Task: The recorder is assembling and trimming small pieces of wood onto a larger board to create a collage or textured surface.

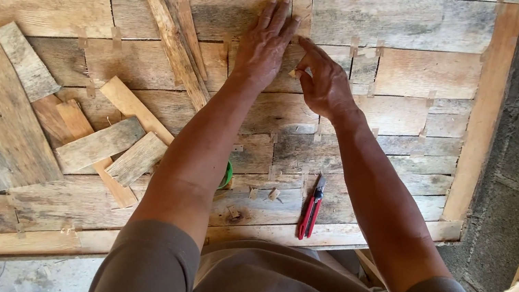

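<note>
Head view: left hand [264, 44] presses flat, fingers spread, on the wood panel [393, 27]; right hand [326, 83] pinches a small wood chip [294, 72]; keep both steady.

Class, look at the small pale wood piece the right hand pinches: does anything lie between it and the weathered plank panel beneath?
Nothing visible does. The right hand pinches the small pale wood piece directly against the weathered plank panel, with the left hand flat beside it.

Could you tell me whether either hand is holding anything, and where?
The right hand pinches a small wood sliver by its end; the left hand only presses flat on the plank panel.
</note>
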